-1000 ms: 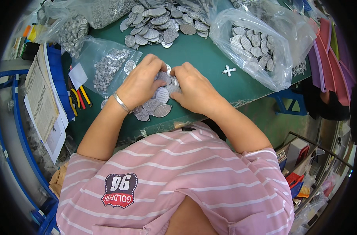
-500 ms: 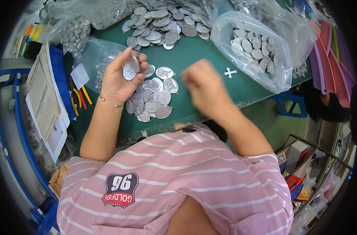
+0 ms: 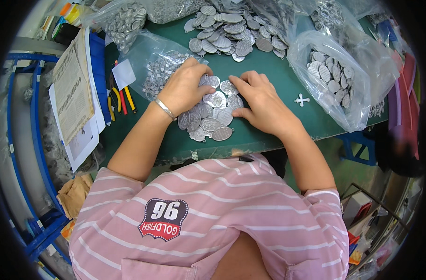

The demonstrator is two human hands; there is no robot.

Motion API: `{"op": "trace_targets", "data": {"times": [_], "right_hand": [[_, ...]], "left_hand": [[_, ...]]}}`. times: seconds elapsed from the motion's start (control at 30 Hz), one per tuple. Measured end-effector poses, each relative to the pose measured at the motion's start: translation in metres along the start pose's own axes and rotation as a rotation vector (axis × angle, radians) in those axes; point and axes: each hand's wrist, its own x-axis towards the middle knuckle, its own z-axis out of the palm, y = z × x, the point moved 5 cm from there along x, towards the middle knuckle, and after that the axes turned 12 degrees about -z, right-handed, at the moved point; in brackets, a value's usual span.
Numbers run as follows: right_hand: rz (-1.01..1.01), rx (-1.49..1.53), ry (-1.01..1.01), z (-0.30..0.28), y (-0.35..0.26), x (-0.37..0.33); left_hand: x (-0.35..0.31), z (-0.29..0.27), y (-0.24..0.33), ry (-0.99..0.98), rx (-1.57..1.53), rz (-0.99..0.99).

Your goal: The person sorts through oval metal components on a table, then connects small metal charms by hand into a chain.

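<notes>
Setting: small-parts workshop, by appearance. Evidence: green worktable (image 3: 311, 119) heaped with oval metal medals (image 3: 211, 124); clear plastic bags (image 3: 355, 117) of metal pieces (image 3: 334, 77); coloured-handled hand tools (image 3: 123, 102) lying at left.

The pink, white-striped shirt (image 3: 241, 205) bears a dark-and-red badge (image 3: 163, 218); the bangle (image 3: 166, 110) is silver.

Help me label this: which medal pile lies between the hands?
The small pile nearest the striped shirt; the larger pile lies beyond, bagged medals lie right.

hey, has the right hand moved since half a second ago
Yes: the right hand has moved left, away from the silver cross and in to the loose medals.
</notes>
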Motion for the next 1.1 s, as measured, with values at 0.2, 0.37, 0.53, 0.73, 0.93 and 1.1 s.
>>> {"op": "trace_targets", "data": {"times": [0.2, 0.37, 0.53, 0.73, 0.93, 1.1], "right_hand": [[0.084, -0.008, -0.131, 0.004, 0.005, 0.011], [0.146, 0.219, -0.009, 0.01, 0.002, -0.002], [0.211, -0.087, 0.335, -0.055, 0.015, -0.026], [0.056, -0.544, 0.379, -0.091, 0.018, -0.036], [-0.162, 0.12, 0.026, 0.01, -0.035, -0.004], [0.052, 0.193, -0.066, 0.019, -0.018, -0.009]], "left_hand": [[0.0, 0.0, 0.006, -0.134, -0.078, -0.191], [-0.002, 0.008, -0.012, -0.101, -0.396, -0.179], [-0.017, -0.007, -0.017, -0.201, -1.055, -0.446], [-0.023, -0.021, -0.043, 0.025, -1.506, -0.652], [-0.033, -0.028, -0.026, -0.122, -0.356, -0.214], [-0.047, -0.023, -0.023, 0.012, -0.05, -0.027]]}}
